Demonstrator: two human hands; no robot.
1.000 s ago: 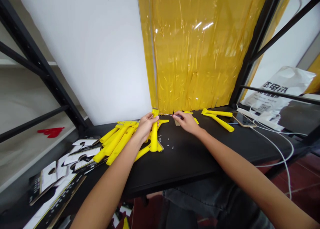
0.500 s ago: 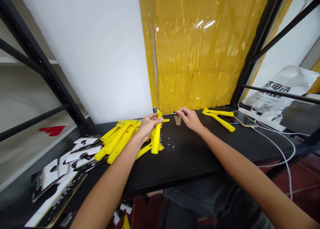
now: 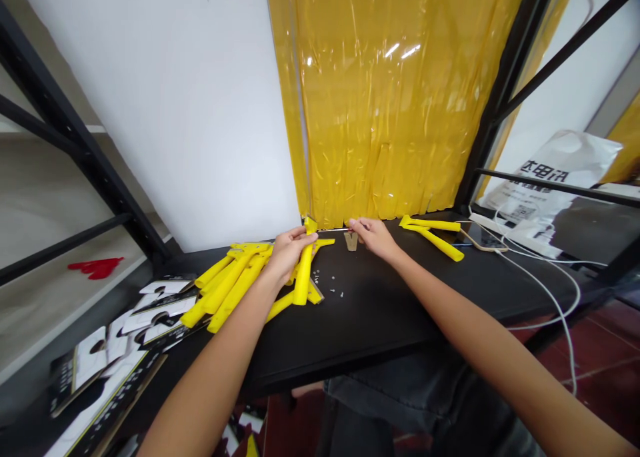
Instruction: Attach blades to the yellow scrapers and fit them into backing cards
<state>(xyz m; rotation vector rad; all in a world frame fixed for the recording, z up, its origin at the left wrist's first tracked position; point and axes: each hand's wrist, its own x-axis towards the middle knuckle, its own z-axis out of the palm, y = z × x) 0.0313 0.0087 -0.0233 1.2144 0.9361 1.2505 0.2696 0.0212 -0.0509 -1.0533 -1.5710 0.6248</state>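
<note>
My left hand (image 3: 289, 252) is closed around a yellow scraper (image 3: 302, 284), its head up and its handle hanging down. My right hand (image 3: 376, 237) pinches a screwdriver, whose thin metal shaft (image 3: 334, 230) runs left to the scraper's head. Its handle is mostly hidden in my fingers; whether the tip touches a screw I cannot tell. Several small screws (image 3: 333, 290) lie on the black table (image 3: 360, 330) below. Between the hands lies a small brownish wedge-shaped piece (image 3: 351, 241). Beside and under my left hand is a pile of yellow scrapers (image 3: 233, 280).
Two more yellow scrapers (image 3: 435, 236) lie at the right, near a phone (image 3: 483, 236) and white cables (image 3: 545, 297). Black-and-white cards (image 3: 107, 357) are spread at the left. A white panel (image 3: 165, 110) and yellow plastic sheeting (image 3: 385, 110) stand behind; black frame posts flank the table.
The screwdriver shaft now shows clearly, stretching between my right hand and the scraper's head. My left hand keeps its hold on the scraper. The whole view has shifted slightly.
</note>
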